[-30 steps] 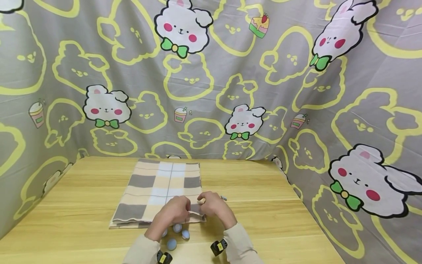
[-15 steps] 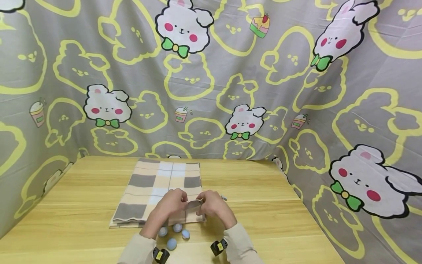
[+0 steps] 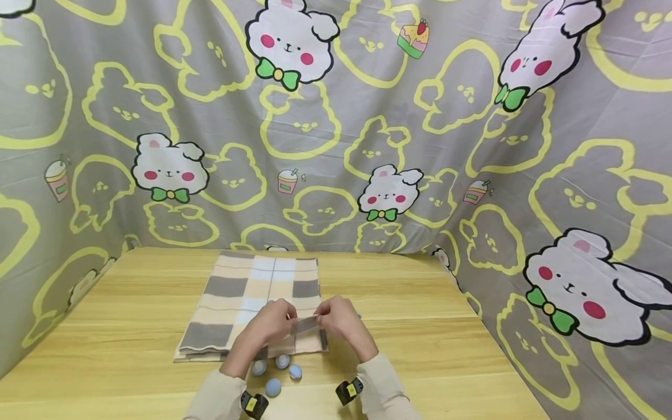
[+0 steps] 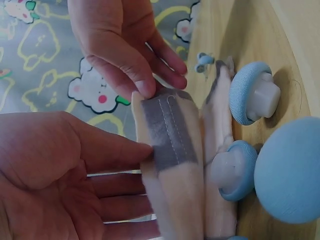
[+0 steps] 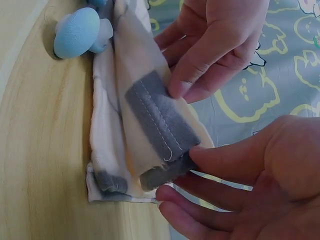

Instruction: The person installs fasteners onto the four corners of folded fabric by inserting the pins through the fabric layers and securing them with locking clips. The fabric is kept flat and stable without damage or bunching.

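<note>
A folded plaid cloth (image 3: 262, 286) in beige, grey and white lies on the table. My left hand (image 3: 274, 322) and right hand (image 3: 338, 318) hold up its near right edge, thumbs on top. The left wrist view shows a grey patch (image 4: 170, 132) with two rows of pale stitching between the thumbs. In the right wrist view my right hand (image 5: 260, 180) pinches the cloth at the corner, and my left hand (image 5: 215, 45) grips farther along the same edge. Lower layers of the cloth (image 5: 105, 135) stay on the table.
Several blue mushroom-shaped pieces with white stems, one of them a blue dome (image 3: 273, 387), lie before the cloth's near edge. A small blue item (image 4: 204, 61) lies beyond the cloth's right side. A patterned curtain (image 3: 325, 128) surrounds the wooden table (image 3: 420, 361).
Both hands have lifted the cloth's near right edge and turned it up, so its grey stitched patch now spans between them. The left hand shifted slightly left; the blue pieces stayed put.
</note>
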Demonstrator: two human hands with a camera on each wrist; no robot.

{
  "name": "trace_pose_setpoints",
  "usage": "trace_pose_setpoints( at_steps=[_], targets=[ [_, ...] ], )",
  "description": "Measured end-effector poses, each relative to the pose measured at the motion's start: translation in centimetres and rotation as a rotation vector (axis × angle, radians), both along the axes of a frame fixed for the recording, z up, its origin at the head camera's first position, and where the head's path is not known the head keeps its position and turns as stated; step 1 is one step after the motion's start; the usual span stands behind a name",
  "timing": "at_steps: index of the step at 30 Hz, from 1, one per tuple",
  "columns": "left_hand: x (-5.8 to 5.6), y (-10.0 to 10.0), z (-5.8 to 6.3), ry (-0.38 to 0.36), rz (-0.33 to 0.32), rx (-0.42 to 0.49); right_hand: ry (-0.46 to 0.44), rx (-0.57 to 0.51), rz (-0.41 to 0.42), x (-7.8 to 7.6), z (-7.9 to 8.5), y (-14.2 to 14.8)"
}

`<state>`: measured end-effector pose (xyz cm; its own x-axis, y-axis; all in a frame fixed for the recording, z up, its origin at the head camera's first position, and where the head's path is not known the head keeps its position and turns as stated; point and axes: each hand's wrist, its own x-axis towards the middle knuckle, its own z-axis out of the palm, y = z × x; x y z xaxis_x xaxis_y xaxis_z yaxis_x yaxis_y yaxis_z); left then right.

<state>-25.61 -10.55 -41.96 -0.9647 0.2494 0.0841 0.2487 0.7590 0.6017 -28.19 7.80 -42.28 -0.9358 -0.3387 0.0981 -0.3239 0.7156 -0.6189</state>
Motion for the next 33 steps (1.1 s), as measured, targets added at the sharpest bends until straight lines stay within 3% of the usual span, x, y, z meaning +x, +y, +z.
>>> trace_pose_setpoints(
  at_steps=[7,12,25,33],
  targets=[
    [0.23,0.42,0.08,-0.059,-0.055,-0.048,-0.009,0.069,0.031,-0.08,0.11,0.39],
    [0.18,0.78,-0.19,-0.07,-0.05,-0.052,-0.027,0.057,0.026,-0.14,-0.01,0.33],
    [0.02,0.46,-0.16,0.041,0.012,0.028,-0.065,0.018,0.024,-0.15,0.17,0.48],
    [-0.37,0.27,-0.18,0.057,0.056,0.05,0.002,-0.044,-0.006,-0.39,-0.25,0.18]
  ],
)
